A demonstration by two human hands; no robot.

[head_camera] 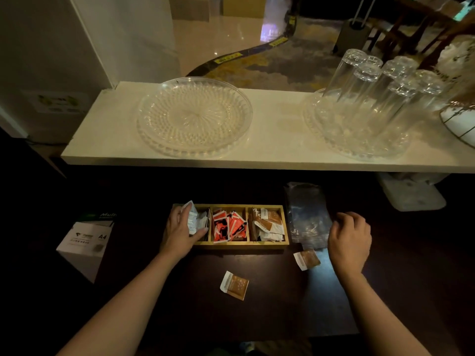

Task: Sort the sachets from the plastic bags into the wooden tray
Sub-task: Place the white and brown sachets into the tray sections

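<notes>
On the dark bench point(270, 299), a wooden tray point(241, 244) with three compartments is seen at the centre. The left hand point(181, 232) is laid over the tray's 9 o'clock compartment, fingers curled around a small bundle of white sachets point(193, 220), which is gripped between thumb and fingertips just above that compartment. Red sachets point(228, 224) fill the middle compartment; brown-and-white sachets point(268, 223) fill the one at 3 o'clock.

The right hand point(350, 240) is placed at 3 o'clock from the tray, palm down and fingers loosely bent, its fingertips touching the edge of a clear plastic bag point(307, 215) that lies flat just beside the tray. Whether anything is pinched under those fingers cannot be told; nothing is visibly held.

Two brown sachets are left loose on the bench: one point(306, 259) at 5 o'clock from the tray, near the right hand and touching the bag's lower edge, the other point(234, 285) at 6 o'clock, well apart from both hands.

At 12 o'clock, on a white shelf point(277, 150), a glass plate point(194, 116) is set, with upturned glasses point(380, 98) on a second plate beside it. A paper box point(86, 240) is seen at 9 o'clock.
</notes>
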